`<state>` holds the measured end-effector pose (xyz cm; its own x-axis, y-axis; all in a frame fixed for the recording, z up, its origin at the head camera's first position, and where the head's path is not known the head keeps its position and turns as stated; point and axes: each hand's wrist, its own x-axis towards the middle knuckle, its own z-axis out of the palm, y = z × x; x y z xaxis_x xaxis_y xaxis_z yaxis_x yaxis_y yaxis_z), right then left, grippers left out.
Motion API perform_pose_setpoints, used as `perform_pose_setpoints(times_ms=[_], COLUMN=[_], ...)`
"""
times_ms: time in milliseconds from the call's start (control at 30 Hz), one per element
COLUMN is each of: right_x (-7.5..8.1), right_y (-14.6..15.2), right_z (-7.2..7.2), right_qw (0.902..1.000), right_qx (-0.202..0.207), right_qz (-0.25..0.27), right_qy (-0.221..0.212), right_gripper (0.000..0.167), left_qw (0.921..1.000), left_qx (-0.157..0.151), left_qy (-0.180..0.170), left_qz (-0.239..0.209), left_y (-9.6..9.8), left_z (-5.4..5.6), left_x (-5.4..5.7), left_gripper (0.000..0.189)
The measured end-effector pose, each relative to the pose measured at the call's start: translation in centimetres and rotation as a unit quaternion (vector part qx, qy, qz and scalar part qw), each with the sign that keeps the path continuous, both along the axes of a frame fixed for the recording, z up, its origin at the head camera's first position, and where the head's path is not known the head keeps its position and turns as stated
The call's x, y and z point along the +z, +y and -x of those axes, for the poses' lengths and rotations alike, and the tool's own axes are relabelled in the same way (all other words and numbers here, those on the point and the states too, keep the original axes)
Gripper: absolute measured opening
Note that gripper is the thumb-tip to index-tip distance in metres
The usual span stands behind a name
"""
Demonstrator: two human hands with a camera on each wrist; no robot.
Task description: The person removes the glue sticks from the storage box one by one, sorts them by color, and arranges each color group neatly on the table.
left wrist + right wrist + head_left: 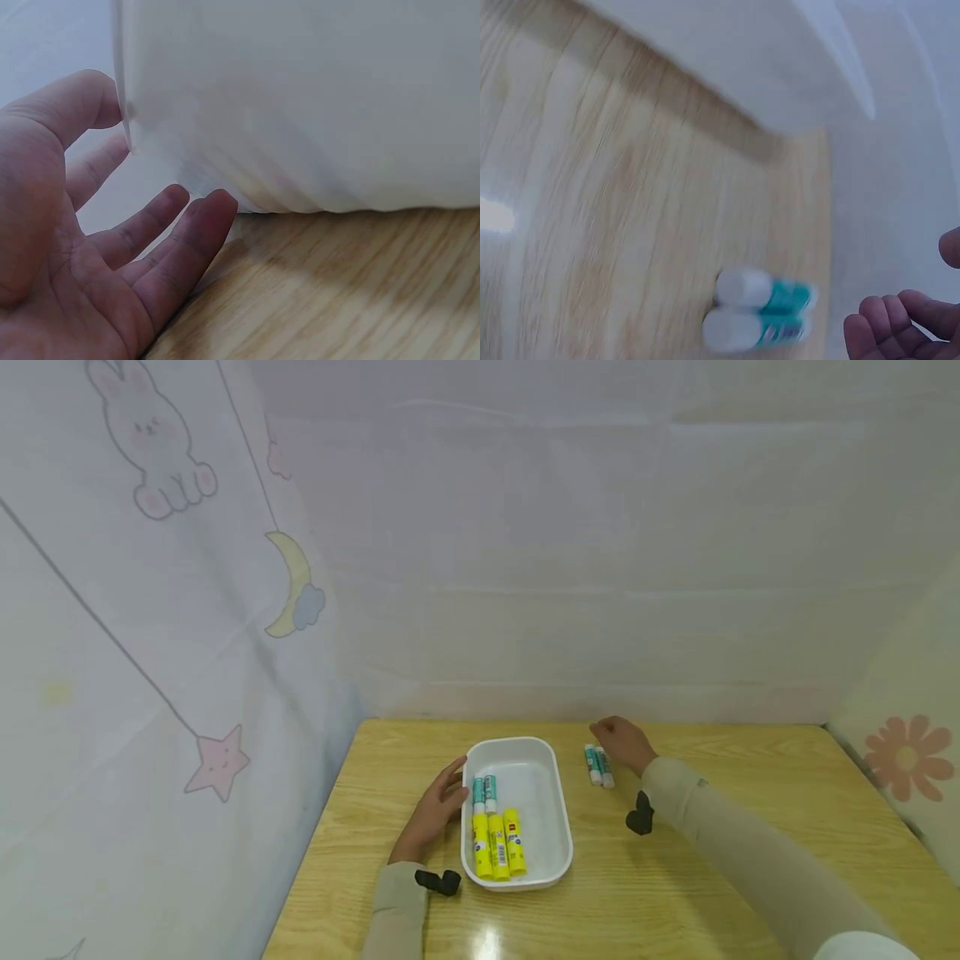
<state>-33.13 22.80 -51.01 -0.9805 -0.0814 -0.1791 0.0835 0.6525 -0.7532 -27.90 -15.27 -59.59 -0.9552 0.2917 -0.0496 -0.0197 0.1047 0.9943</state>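
Note:
A white tray (558, 827) stands on the table with several glue sticks in its left half. Three yellow glue sticks (497, 847) lie side by side near its front, and two small teal-and-white glue sticks (490, 793) lie behind them. My left hand (441, 806) is at the tray's left side, thumb at the rim and fingers spread by the wall (300, 112). To the right of the tray, two more teal-and-white glue sticks (598, 767) lie together. Just behind and above them is my right hand (624, 743), fingers loosely bent and holding nothing.
The wooden table (600, 893) ends at a pale cloth wall (525, 568) behind the tray. Another cloth wall with printed figures (217, 764) rises on the left, and one with a flower (907, 756) on the right.

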Motion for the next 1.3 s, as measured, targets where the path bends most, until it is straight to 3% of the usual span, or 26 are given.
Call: perform_pose_setpoints(times_ms=[133,267,433,600,733,800,1067,1300], right_x=[2.1,3.1,3.8,4.2,3.7,3.3,2.3,1.1], right_y=[-2.7,-5.4,-7.8,-9.3,-10.1,-10.5,-12.2,-13.7], right_z=[-0.3,-0.8,-1.9,-2.7,-2.8,-2.7,-3.2,-3.5], right_qw=[0.9929,0.9677,0.9331,0.9171,0.9067,0.9035,0.9016,0.8992], right_qx=[0.006,0.016,0.025,0.021,0.011,0.003,-0.031,-0.063], right_qz=[0.114,0.237,0.328,0.359,0.377,0.381,0.369,0.353], right_qy=[-0.034,-0.084,-0.145,-0.171,-0.188,-0.196,-0.224,-0.251], right_gripper=[0.056,0.051,0.048,0.045,0.044,0.045,0.058,0.070], left_qw=[1.0000,0.9999,0.9998,1.0000,1.0000,0.9998,0.9990,0.9990], left_qx=[-0.003,-0.004,-0.011,-0.001,-0.004,-0.014,-0.027,-0.037], left_qy=[0.007,0.011,0.015,0.007,0.002,-0.002,-0.031,-0.023], left_qz=[0.002,0.001,-0.006,0.002,-0.007,-0.012,-0.013,-0.007], left_y=[-0.1,-0.1,0.2,0.6,0.5,0.4,0.3,0.5], left_z=[0.1,0.0,-0.3,-0.5,-0.5,-0.8,-1.3,-1.2], left_x=[-0.1,-0.1,-0.1,0.4,0.6,1.3,3.3,3.6], left_gripper=[0.056,0.056,0.056,0.056,0.055,0.056,0.059,0.060])
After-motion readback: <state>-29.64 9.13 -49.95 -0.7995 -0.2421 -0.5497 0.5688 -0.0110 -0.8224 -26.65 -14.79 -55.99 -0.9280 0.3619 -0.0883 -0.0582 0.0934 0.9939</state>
